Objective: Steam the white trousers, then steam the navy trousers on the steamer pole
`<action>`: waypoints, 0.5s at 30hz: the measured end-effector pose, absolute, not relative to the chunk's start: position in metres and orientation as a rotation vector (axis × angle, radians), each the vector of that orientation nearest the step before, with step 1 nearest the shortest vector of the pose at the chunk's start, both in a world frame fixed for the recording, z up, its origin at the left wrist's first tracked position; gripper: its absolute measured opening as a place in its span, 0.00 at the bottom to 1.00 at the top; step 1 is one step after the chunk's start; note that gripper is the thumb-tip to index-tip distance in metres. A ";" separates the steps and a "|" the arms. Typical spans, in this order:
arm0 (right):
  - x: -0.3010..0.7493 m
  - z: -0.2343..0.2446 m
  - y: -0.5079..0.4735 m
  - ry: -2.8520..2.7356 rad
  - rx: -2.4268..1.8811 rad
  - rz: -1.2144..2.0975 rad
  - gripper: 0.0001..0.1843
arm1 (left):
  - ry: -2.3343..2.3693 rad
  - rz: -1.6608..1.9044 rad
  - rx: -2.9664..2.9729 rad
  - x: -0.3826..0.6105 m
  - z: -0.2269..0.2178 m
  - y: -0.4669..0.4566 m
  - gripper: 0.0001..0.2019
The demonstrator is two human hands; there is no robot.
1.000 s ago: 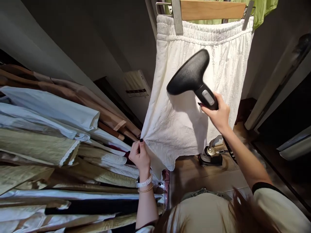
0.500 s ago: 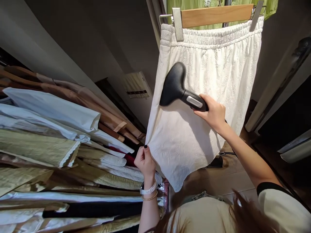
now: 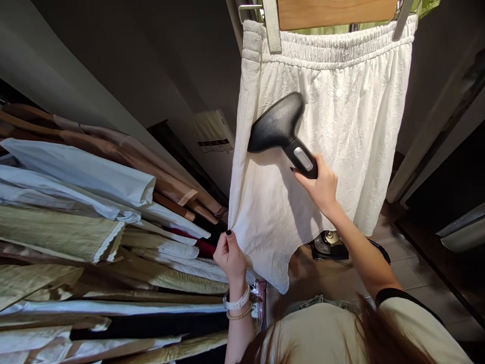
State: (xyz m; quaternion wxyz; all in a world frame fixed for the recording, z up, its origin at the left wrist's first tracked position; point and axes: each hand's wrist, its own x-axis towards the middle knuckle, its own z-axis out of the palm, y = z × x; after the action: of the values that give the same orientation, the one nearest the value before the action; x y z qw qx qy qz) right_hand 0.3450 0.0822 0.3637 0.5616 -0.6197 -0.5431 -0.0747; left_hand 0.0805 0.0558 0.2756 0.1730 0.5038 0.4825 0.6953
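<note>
A white textured skirt (image 3: 341, 116) with a gathered elastic waistband hangs from a wooden clip hanger (image 3: 337, 12), whose metal clips grip the waist. My right hand (image 3: 320, 184) is wrapped round the handle of a black garment steamer head (image 3: 278, 124). The steamer's broad head lies against the skirt's upper left part, near the side edge. Lower down, my left hand (image 3: 230, 253) pinches the skirt's left edge and pulls the fabric out sideways toward the left. Below that hand, the hem's corner hangs in a point.
Many garments on hangers (image 3: 76, 187) crowd the left side. A black device (image 3: 329, 245) sits on the tiled floor (image 3: 409, 273) below the skirt. A pale paper or cloth piece (image 3: 212, 131) shows against the dark wall. Green fabric (image 3: 430, 6) hangs behind the hanger.
The steamer head has turned and shifted slightly up, while my right hand has moved left. My left hand keeps its pinch. The skirt and hanger sit higher in view, uncovering the floor device.
</note>
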 end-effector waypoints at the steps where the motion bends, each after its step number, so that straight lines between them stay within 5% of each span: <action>1: 0.340 0.358 0.081 -1.267 -1.451 -0.092 0.29 | 1.367 1.963 1.412 0.081 0.275 0.055 0.29; 15: 0.290 0.319 0.068 -1.097 -1.275 0.546 0.26 | 1.359 1.887 1.346 0.096 0.265 0.044 0.31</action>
State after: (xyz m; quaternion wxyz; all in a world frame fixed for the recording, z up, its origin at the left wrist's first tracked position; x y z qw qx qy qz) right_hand 0.2902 0.0682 0.3189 0.6339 -0.5578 -0.4796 0.2388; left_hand 0.0958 0.0436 0.2653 0.2254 0.4882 0.4926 0.6842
